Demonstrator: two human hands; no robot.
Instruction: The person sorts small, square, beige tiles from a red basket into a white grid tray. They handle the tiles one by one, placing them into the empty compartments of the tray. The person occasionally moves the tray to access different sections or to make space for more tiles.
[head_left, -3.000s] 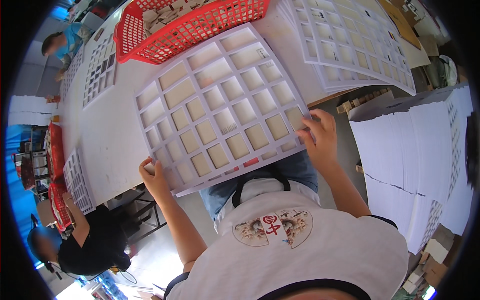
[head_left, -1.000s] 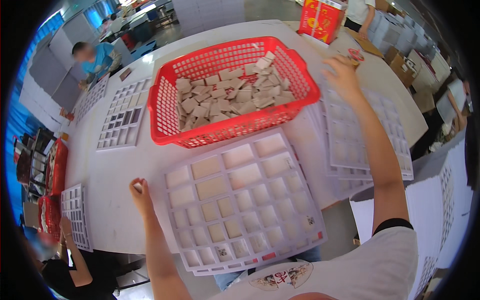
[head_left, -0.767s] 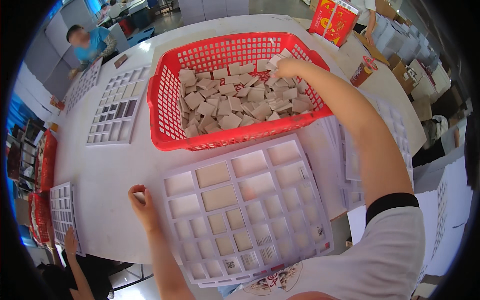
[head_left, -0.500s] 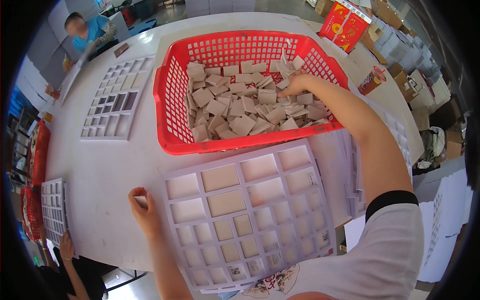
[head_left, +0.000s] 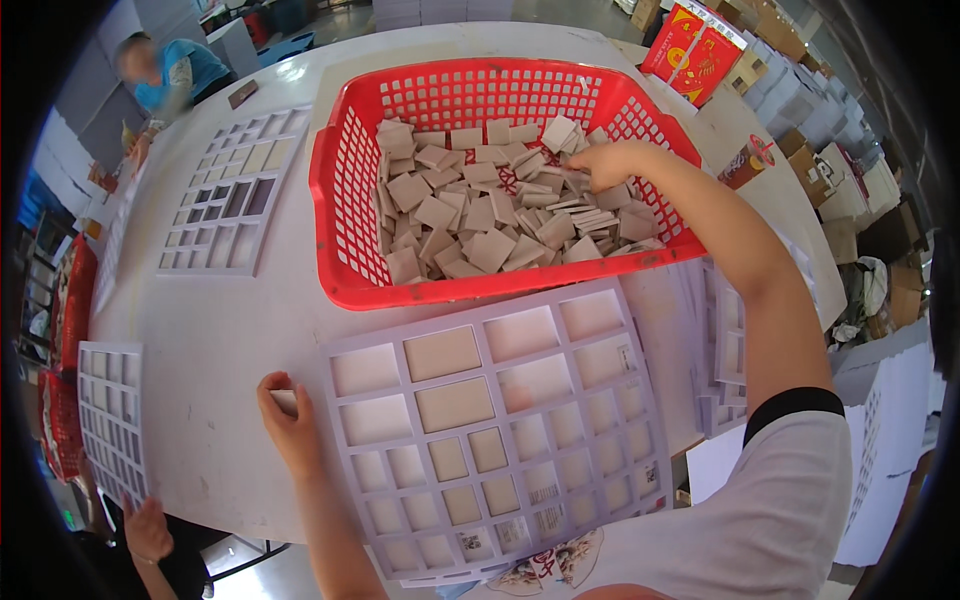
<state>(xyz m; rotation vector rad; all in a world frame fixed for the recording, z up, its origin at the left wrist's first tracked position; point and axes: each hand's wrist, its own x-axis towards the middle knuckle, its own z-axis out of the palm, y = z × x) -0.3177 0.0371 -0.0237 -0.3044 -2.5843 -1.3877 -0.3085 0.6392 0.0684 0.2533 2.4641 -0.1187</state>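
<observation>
My left hand (head_left: 285,415) rests at the left edge of a white compartment tray (head_left: 585,425), its fingers curled round a small beige tile (head_left: 286,402) that shows only in part. Two large and several small beige tiles (head_left: 449,355) fill compartments in the tray's second and third columns. My right hand (head_left: 612,166) reaches over the right side of a red plastic basket (head_left: 480,288), down among a heap of loose beige tiles (head_left: 490,250). Its fingers are bent close together at the tiles; what lies between them is hidden.
Another partly filled tray (head_left: 225,190) lies at the far left. Stacked trays (head_left: 725,340) stand under my right arm. A drink cup (head_left: 745,162) and a red box (head_left: 692,55) are at the far right. Another person's hand (head_left: 148,530) is by a tray (head_left: 110,415) at lower left.
My right hand has shifted slightly right and toward me within the basket, and tiles near it have moved. My left hand stays still. At lower left, the other person's tray and hand have moved.
</observation>
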